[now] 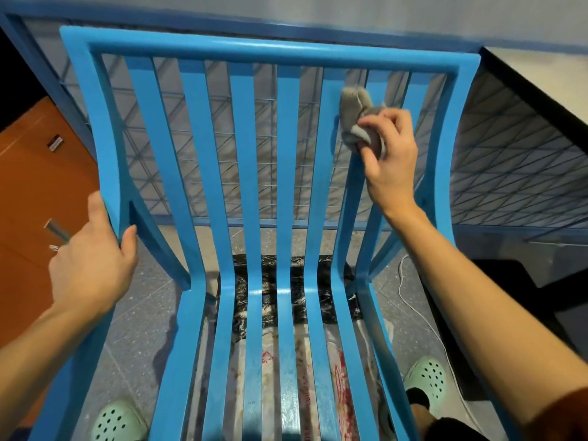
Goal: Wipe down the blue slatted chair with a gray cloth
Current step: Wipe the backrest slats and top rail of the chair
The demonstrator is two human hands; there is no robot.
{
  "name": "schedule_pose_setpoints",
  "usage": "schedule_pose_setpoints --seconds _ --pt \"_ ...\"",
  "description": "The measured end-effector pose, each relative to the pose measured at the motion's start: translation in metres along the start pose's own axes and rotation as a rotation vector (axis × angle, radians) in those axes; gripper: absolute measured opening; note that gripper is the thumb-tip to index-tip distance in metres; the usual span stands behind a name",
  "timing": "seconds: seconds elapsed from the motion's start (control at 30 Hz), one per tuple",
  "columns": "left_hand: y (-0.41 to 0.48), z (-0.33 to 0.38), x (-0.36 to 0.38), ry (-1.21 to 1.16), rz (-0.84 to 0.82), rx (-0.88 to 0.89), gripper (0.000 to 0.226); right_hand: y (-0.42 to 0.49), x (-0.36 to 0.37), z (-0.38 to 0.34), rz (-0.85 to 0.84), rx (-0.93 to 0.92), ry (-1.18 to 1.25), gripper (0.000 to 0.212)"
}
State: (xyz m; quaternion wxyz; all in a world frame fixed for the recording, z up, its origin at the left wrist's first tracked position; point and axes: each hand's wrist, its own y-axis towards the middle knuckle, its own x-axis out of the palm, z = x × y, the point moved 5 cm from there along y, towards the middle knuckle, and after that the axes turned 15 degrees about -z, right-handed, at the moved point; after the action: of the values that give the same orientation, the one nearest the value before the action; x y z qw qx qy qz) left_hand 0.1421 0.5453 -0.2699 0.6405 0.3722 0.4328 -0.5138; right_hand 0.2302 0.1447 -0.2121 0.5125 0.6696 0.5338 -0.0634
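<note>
The blue slatted chair [241,160] fills the view, its backrest rising away from me and its seat slats running toward my feet. My right hand [389,154] grips the bunched gray cloth [354,117] and presses it against a backrest slat on the right, just below the top rail. My left hand [95,253] grips the chair's left side post where the backrest curves down toward the seat, thumb on the inner face.
A blue wire-mesh railing [273,192] stands behind the chair. An orange door [38,192] is at the left. Black plastic [270,281] and printed bags lie on the tiled floor under the seat. A white cable [413,300] runs along the right. My green clogs [426,380] stand by the seat.
</note>
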Motion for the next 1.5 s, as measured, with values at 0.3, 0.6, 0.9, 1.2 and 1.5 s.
schedule_pose_setpoints --seconds 0.3,0.6,0.9,1.2,1.5 --pt "0.001 -0.001 0.001 0.005 0.016 0.014 0.043 -0.12 0.067 0.047 -0.182 0.19 0.068 0.028" --pt "0.012 -0.024 0.012 0.206 0.122 0.105 0.038 -0.218 0.123 0.083 -0.444 0.494 -0.088 0.021" --pt "0.006 -0.02 0.014 0.096 0.061 0.063 0.045 -0.238 0.13 0.068 -0.921 0.73 -0.062 0.016" --pt "-0.003 0.003 -0.001 -0.015 -0.005 -0.024 0.042 -0.054 0.049 -0.023 -0.436 0.204 0.125 0.026" --pt "-0.002 0.003 -0.004 0.014 -0.021 -0.044 0.043 0.037 0.022 -0.047 -0.027 -0.093 0.007 0.017"
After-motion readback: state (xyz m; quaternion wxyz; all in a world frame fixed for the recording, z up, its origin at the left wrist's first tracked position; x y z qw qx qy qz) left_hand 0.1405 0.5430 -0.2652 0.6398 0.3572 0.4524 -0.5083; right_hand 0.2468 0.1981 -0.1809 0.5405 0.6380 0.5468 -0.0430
